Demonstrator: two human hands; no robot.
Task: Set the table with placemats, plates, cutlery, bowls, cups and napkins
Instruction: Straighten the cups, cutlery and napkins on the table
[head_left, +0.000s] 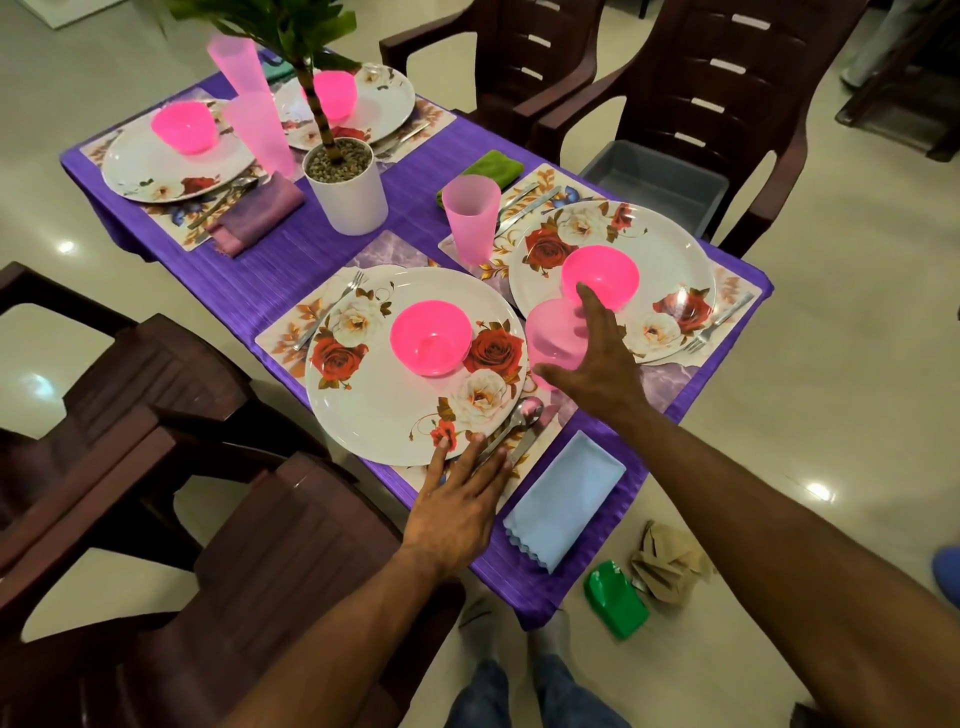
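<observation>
Head view: right hand (597, 364) gripping translucent pink cup (553, 340), seemingly tilted, between two floral plates. Left hand (462, 499) resting flat, fingers straight, on near plate (395, 410) edge. Purple tablecloth (291, 270) covering table; glossy tiled floor (831, 415).

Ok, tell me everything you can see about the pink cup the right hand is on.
The cup is a translucent pale pink tumbler, plastic by the look of it, seen from above so its round rim faces the camera. It sits between the two near plates, beside the spoon. The right hand grips it from above, thumb on its near side and fingers over its far edge. Whether its base touches the table is hidden.
</observation>
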